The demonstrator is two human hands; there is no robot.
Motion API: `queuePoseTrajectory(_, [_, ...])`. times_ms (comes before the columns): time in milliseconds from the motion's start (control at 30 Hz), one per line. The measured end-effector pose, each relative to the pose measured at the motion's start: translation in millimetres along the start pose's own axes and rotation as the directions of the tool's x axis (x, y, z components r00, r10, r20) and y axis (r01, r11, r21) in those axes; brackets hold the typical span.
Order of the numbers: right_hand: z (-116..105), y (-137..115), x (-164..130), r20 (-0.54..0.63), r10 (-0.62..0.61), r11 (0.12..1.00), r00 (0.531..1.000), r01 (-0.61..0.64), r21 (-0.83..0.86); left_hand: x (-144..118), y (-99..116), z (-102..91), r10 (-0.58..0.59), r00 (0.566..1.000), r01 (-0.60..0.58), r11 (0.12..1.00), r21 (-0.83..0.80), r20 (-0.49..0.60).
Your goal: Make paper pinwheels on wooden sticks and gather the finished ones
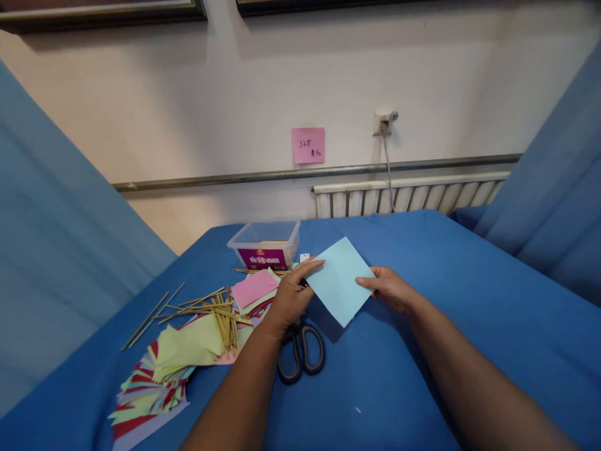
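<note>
A square sheet of light blue paper (342,282) is held up above the table, turned so that one corner points toward me. My right hand (389,289) pinches its right corner, thumb on top. At the left corner my left hand (295,294) grips the sheet, its index finger stretched along the edge. Scissors with black handles (313,351) lie just below my left hand, and their blades are hidden behind it. Left of that hand sits a stack of coloured paper with a pink sheet (255,289) on top.
A clear plastic box (263,247) with a purple label stands at the back. Thin wooden sticks (225,319) lie scattered over the papers. A fanned pile of coloured paper (154,388) spreads at front left. The blue tablecloth (399,388) covers the table; a radiator (413,195) is behind.
</note>
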State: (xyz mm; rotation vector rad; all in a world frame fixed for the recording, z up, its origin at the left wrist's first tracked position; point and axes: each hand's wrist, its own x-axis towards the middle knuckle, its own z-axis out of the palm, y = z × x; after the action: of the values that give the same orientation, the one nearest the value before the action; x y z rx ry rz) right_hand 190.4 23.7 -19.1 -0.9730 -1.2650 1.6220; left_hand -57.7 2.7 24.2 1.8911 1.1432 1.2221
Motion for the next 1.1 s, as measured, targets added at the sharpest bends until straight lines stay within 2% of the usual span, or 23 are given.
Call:
queuePoseTrajectory(133, [-4.6,2.9,1.4,0.013,0.01,0.999,1.0,-0.009,-0.038,-0.4,-2.4,1.9,-0.03,0.997,0.017,0.983,0.181,0.069])
queuePoseTrajectory(233, [-4.2,4.9,4.3,-0.04,-0.046,0.999,0.998,0.044,-0.027,0.2,-4.5,4.3,-0.094,0.995,0.096,0.971,0.219,-0.02])
queuePoseTrajectory(367, [-0.5,1.9,4.2,-0.151,-0.218,0.975,0.964,0.221,0.006,1.9,-7.0,7.8,-0.194,0.97,0.212,0.97,0.121,-0.145])
queuePoseTrajectory(467, [3.6,-1.8,0.2,-0.074,-0.302,0.953,0.95,0.303,0.007,3.4,-8.8,9.0,-0.239,0.947,0.248,0.968,0.019,-0.216])
queuePoseTrajectory(567, [9.2,-0.9,-1.0,-0.028,-0.336,0.94,0.941,0.334,-0.074,3.8,-8.8,10.0,-0.256,0.937,0.253,0.966,-0.043,-0.237])
queuePoseTrajectory(667, [14.0,3.5,2.6,-0.143,-0.365,0.923,0.92,0.337,-0.188,2.7,-7.0,12.2,-0.278,0.934,0.261,0.96,-0.102,-0.225])
queuePoseTrajectory(767, [14.2,6.1,7.0,-0.264,-0.413,0.899,0.872,0.343,-0.274,1.7,-5.6,13.7,-0.289,0.934,0.264,0.954,-0.14,-0.208])
queuePoseTrajectory(1100, [8.9,2.0,7.6,-0.407,-0.423,0.893,0.809,0.296,-0.34,2.1,0.4,8.7,-0.296,0.938,0.283,0.954,-0.095,-0.179])
